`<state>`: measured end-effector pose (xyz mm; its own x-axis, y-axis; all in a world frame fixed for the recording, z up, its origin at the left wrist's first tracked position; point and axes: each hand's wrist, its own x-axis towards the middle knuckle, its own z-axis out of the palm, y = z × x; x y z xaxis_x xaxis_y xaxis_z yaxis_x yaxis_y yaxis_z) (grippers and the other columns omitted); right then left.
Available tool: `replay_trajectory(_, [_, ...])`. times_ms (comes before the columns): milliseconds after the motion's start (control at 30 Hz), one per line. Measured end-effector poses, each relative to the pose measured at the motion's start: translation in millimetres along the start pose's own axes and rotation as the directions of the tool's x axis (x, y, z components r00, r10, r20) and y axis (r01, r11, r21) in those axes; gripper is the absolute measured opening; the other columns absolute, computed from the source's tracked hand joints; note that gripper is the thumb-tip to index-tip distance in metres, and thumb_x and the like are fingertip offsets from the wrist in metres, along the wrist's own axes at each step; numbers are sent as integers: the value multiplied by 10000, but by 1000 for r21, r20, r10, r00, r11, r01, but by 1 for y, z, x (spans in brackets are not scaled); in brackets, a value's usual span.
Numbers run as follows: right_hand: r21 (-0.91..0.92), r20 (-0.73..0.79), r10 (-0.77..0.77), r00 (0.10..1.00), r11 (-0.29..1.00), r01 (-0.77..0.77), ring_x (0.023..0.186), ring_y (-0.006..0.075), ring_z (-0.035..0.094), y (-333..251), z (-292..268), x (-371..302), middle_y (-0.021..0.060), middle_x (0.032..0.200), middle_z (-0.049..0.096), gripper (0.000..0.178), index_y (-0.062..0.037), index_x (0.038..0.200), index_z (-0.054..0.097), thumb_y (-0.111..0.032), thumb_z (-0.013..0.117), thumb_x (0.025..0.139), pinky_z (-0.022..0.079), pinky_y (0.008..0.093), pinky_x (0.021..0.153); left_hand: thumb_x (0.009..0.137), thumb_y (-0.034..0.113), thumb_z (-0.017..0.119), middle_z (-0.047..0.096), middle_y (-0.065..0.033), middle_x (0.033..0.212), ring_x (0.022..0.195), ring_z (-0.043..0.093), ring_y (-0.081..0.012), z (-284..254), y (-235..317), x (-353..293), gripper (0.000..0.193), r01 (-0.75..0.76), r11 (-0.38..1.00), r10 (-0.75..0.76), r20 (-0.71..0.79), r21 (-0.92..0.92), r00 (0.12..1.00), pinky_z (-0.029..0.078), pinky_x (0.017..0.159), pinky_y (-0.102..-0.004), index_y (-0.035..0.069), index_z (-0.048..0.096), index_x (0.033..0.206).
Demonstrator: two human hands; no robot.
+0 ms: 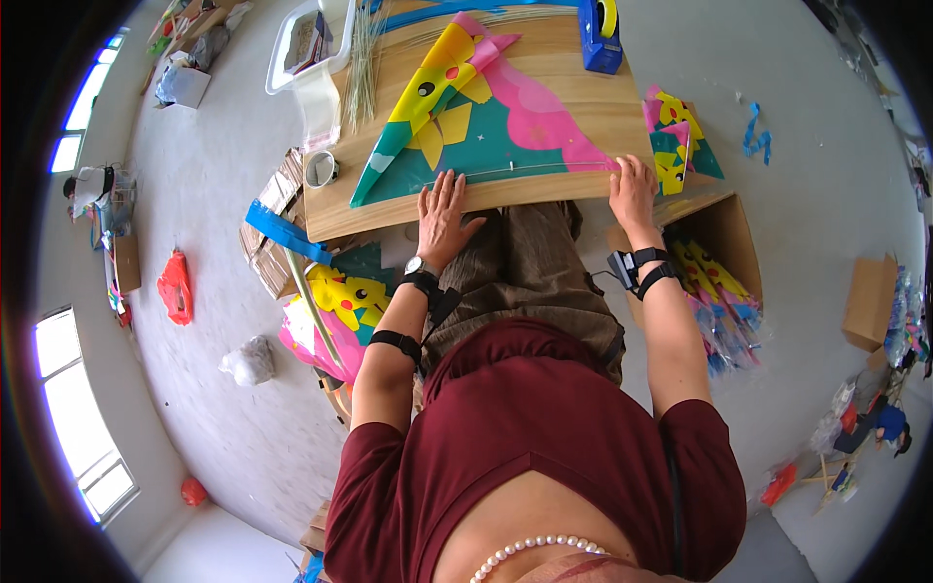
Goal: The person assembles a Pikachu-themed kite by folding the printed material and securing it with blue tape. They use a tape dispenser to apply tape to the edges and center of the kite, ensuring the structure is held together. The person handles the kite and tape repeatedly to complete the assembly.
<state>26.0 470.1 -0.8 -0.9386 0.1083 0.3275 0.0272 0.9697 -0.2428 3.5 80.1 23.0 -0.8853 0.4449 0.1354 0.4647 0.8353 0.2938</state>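
A kite sheet (530, 126) in teal, pink and yellow lies on the wooden table (564, 39), its left side folded over into a long narrow flap (428, 95). Along its near edge runs a thin pale rod (544, 166) with a small white piece near the middle. My left hand (444, 222) rests flat on the near edge, fingers stretched out across the sheet and the rod's left part. At the kite's right corner, my right hand (635, 197) has its fingers bent and closed on the tip; the fingertips partly cover it.
A blue tape dispenser (601, 44) stands at the far right of the table. Thin sticks (363, 68), a white tub (284, 70) and a small round container (321, 170) are at the left. An open cardboard box (741, 243) holds wrapped kites beside my right arm. More printed sheets (335, 296) hang lower left.
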Motion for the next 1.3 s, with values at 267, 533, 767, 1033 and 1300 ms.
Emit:
replay_trajectory(267, [118,-44,15,999,993,-10,1283,376,510,-7,-20,-24,164,1353,562,387,-40,1341,556,-219,619,1003,375,517,1091,854,95,716,598,-127,1246,1213,556,-339,-7,-24,-17,427,-113,992,101,-165,-62,981,430,1067,-474,57,630,1271])
replay_trajectory(533, [171,-119,142,983,978,-120,1293,365,518,3,-30,-41,167,1381,560,428,-46,1404,510,-206,601,1018,394,491,1087,868,69,696,632,-95,1094,1063,593,-328,-12,-35,-12,243,-151,976,121,-187,-156,975,483,934,-452,81,678,1111])
replay_trajectory(767, [154,-96,176,980,975,-160,1291,374,516,9,-32,-53,175,1384,558,430,-47,1414,508,-206,593,1023,394,500,1079,923,75,660,664,-136,930,923,610,-363,-19,-33,6,63,-47,929,-25,-188,-368,982,489,852,-451,38,653,974])
replay_trajectory(1033, [132,-57,197,979,973,-188,1291,366,517,6,-29,-65,163,1379,563,423,-54,1404,520,-220,593,1023,392,498,1077,919,108,672,676,-121,926,947,610,-346,-5,-42,21,72,149,893,-228,-142,-424,963,450,852,-448,50,660,960])
replay_trajectory(1300, [166,-7,233,972,959,-228,1299,353,516,2,-30,-67,142,1383,567,416,-60,1398,528,-212,601,1018,390,480,1082,907,124,686,644,-77,962,1011,574,-320,11,-41,25,71,235,909,-286,-105,-343,952,397,888,-442,98,674,971])
